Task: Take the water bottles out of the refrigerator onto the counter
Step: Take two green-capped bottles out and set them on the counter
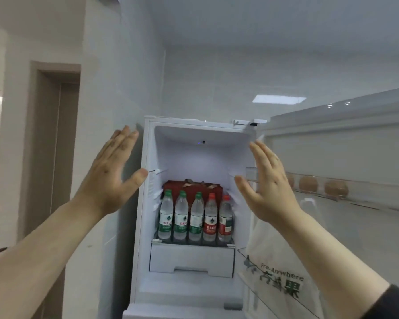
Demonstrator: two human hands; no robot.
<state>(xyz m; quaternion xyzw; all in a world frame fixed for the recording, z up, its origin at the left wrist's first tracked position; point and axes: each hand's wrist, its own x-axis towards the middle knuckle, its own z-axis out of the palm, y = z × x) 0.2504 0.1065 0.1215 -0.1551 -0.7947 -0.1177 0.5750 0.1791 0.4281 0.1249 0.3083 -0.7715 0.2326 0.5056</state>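
The white refrigerator stands open in front of me. On its shelf several water bottles stand upright in a row: three with green caps and labels on the left, two with red caps and labels on the right. My left hand is raised flat, fingers apart, just left of the refrigerator's frame and above the bottles. My right hand is raised the same way at the right side of the opening. Neither hand touches a bottle or holds anything.
A dark red box sits behind the bottles. A white drawer lies below the shelf. The open door swings out at right, with eggs on its rack and a white printed bag hanging lower. A doorway is at left.
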